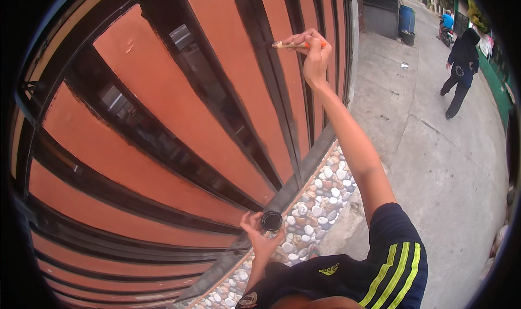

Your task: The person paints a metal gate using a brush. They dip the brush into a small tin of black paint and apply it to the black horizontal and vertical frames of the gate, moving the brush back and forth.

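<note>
My right hand (313, 51) is raised and grips a small paintbrush (287, 45) with a pale wooden handle, its tip against a black bar of the orange metal gate (163, 124). My left hand (259, 237) is held low near my body and holds a small round container of black paint (271, 221). The gate has orange panels framed by black painted bars.
A strip of pebbles (315, 200) runs along the foot of the gate. To the right lies a concrete street (445, 162). A person in dark clothes (460, 70) walks away there; a blue barrel (406, 20) and a person on a motorbike (446, 26) are farther off.
</note>
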`<state>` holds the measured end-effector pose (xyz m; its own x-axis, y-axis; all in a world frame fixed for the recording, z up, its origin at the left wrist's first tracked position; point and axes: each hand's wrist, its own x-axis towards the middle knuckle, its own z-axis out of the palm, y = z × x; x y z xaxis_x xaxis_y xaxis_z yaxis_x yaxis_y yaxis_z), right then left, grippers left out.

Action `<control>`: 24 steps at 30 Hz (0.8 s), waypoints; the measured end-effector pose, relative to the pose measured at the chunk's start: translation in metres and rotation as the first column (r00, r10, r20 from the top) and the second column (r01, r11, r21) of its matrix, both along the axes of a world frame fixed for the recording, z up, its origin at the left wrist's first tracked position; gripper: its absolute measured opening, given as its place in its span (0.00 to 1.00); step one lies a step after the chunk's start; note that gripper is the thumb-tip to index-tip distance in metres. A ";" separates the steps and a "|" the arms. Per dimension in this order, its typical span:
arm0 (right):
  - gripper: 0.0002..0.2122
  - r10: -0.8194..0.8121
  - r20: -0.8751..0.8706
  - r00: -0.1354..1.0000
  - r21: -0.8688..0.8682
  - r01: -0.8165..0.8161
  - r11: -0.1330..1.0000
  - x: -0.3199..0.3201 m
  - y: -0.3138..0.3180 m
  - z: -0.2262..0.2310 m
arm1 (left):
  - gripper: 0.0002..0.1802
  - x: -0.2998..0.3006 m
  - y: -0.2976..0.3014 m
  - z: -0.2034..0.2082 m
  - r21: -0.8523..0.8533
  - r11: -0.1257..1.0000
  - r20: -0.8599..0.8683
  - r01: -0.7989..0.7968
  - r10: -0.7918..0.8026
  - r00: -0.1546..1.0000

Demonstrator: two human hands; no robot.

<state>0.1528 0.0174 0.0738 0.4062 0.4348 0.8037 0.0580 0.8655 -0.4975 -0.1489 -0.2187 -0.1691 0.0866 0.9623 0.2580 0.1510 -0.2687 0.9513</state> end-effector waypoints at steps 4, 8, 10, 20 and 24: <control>0.12 0.069 -0.128 0.989 0.273 -0.032 0.961 -0.017 0.005 0.033 | 0.58 0.000 0.000 0.002 -0.020 1.000 -0.022 -0.005 0.004 1.000; 0.13 0.059 -0.084 0.995 0.232 -0.038 0.972 -0.017 0.008 0.011 | 0.57 0.005 0.001 0.007 0.021 0.999 -0.038 -0.029 0.030 0.999; 0.13 0.044 -0.067 0.997 0.022 -0.043 0.999 -0.009 0.004 -0.016 | 0.57 0.006 -0.001 0.007 0.022 1.000 -0.018 -0.020 0.020 1.000; 0.07 -0.306 0.098 0.947 0.378 0.249 0.892 0.012 0.003 0.031 | 0.57 0.003 0.002 0.009 -0.008 0.999 -0.036 -0.033 0.033 0.999; 0.02 -0.542 0.349 0.764 0.374 0.417 0.829 0.004 -0.018 0.013 | 0.56 0.002 0.001 0.005 0.003 1.000 0.030 -0.028 0.028 0.999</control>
<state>0.1566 -0.0009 0.0873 0.0962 0.0273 0.9950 0.6497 0.7556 -0.0835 -0.1470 -0.2181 -0.1637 0.0517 0.9633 0.2632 0.1301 -0.2678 0.9546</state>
